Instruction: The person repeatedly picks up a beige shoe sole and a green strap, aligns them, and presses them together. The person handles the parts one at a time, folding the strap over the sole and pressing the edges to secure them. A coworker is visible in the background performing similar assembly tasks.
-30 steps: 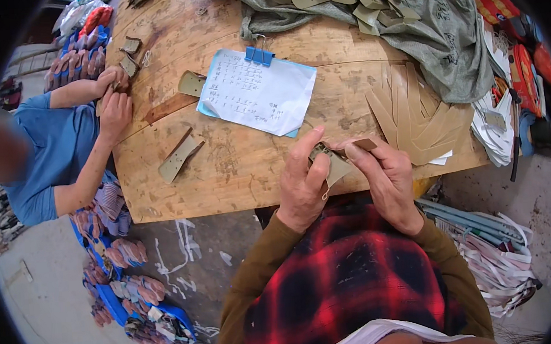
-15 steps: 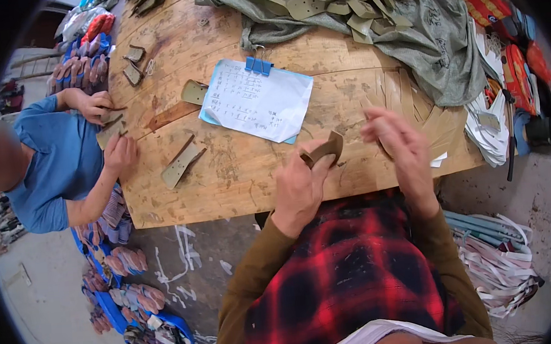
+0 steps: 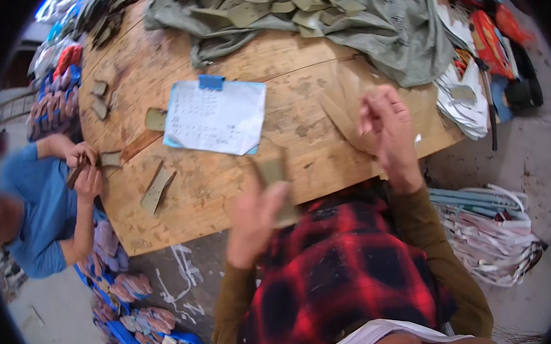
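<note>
My left hand [image 3: 253, 218] is blurred at the near edge of the wooden table [image 3: 238, 181] and holds an olive-green flat piece [image 3: 276, 188]. My right hand [image 3: 384, 126] hovers with fingers apart over a fan of tan flat pieces [image 3: 341, 103] at the table's right side; it grips nothing that I can see. A white paper sheet on a blue clipboard [image 3: 215, 117] lies on the table in front of me.
A grey-green cloth [image 3: 380, 30] with several olive pieces covers the far table. More pieces [image 3: 156, 188] lie at the left. A person in a blue shirt [image 3: 35, 208] works at the left edge. Bundles lie on the floor left [image 3: 131, 297] and right [image 3: 490, 227].
My hands have separated. The left hand drew the olive piece back toward my body; the right hand moved out to the tan pieces on the right.
</note>
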{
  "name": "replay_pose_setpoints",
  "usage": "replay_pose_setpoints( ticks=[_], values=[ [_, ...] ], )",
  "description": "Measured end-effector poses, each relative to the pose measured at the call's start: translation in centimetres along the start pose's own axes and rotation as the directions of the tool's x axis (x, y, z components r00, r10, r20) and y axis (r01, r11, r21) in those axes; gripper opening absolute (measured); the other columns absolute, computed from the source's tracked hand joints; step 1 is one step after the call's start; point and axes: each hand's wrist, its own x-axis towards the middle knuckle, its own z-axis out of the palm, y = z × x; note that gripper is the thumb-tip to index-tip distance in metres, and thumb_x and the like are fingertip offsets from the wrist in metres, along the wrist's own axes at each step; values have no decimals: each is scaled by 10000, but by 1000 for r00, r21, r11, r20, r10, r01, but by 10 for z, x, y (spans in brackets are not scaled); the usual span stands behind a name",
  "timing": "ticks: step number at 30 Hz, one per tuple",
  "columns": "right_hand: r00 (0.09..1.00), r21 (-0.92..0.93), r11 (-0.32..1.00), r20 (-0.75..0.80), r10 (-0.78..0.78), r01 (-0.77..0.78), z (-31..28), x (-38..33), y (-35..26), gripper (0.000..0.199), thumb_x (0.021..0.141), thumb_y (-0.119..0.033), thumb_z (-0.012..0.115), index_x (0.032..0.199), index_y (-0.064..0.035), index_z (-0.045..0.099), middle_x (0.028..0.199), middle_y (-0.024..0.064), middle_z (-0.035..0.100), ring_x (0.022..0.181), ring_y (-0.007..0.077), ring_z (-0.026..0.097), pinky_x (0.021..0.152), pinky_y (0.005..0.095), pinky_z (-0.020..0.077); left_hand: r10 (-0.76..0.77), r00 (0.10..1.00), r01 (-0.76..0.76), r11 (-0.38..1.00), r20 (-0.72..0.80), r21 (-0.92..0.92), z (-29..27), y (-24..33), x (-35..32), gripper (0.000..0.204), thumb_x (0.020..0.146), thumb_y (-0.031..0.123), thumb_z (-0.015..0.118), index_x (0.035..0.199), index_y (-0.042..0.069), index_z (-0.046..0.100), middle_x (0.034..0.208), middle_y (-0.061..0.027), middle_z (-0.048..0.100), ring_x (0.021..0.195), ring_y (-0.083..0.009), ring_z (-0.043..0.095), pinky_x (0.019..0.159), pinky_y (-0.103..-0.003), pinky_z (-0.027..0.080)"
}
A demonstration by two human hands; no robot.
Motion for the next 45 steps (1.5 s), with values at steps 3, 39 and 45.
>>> replay_pose_setpoints(
  ticks=[3,39,45],
  values=[
    [978,-586,786,63,-200,199,-43,-5,-27,119,920,-132,629,908,-14,616,778,55,594,660,147,550,607,267,439,73,846,-6,992,-528,126,-42,-40,0,419,989,163,540,1353,-37,486,1336,-190,545,1185,-251,533,1011,-361,405],
    [628,-843,-117,476,-615,524,-44,242,-51,216,939,-269,595,992,-60,588,735,121,623,646,305,617,590,387,471,33,981,-193,308,-192,-932,8,25,35,318,1036,176,453,1279,-17,520,1194,-138,627,1008,-199,647,719,-359,608],
    [873,-802,355,398,-282,480,-8,129,-86,210,964,-181,559,848,-8,529,621,73,513,550,167,481,538,321,395,-18,994,-102,84,-103,-991,4,21,35,378,1041,148,414,1372,-35,430,1417,-171,467,1240,-234,530,994,-405,522]
  ],
)
